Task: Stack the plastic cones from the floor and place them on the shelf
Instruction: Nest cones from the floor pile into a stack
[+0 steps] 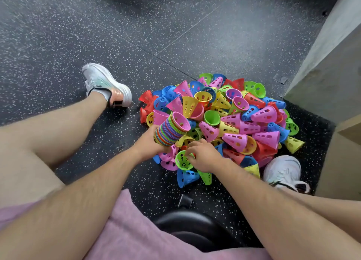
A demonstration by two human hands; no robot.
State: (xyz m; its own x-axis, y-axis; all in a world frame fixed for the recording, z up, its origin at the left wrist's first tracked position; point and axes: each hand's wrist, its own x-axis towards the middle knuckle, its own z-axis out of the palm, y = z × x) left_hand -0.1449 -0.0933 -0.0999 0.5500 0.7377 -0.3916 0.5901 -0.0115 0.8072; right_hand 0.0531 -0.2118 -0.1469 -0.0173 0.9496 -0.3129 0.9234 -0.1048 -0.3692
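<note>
Both forearms extended downward, left hand (150, 142) gripping stacked cones (172, 130), right hand (204, 157) pinching a green cone (182, 161) with curled fingers (193, 145)

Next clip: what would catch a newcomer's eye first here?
The bright heap of loose plastic cones on the speckled floor, right of centre, dominates. At its near edge the left hand grips a long nested stack of cones, while the right hand pinches a green cone.

Near the pile (230, 120), the left hand (149, 143) hides its fingers behind the stack (172, 130); the right hand (204, 156) tucks fingertips inside a green cone (180, 162).
</note>
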